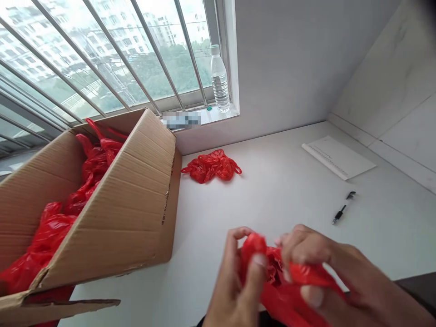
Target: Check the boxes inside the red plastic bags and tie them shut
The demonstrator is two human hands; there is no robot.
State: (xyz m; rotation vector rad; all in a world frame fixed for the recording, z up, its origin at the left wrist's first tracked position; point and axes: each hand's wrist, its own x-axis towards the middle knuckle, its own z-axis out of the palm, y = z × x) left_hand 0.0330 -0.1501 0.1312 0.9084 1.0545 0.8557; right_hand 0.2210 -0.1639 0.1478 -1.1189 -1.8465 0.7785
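Observation:
Low in the head view, my left hand (240,277) is closed on a bunched part of a red plastic bag (282,302). My right hand (315,259) grips another part of the same bag, its thumb and fingers pinching the film. Between the two hands the bag's mouth gapes a little, with something crumpled and dark red inside that I cannot make out. The bag's lower end runs out of the frame. Past my hands, a crumpled red plastic bag (215,165) lies on the white table (259,195) near the wall.
At left stands an open cardboard box (136,190) with several red bags (51,236) in it. A water bottle (220,81) stands on the windowsill behind. To the right lie a black pen (339,213) and a paper pad (340,156). Metal bars cross the window.

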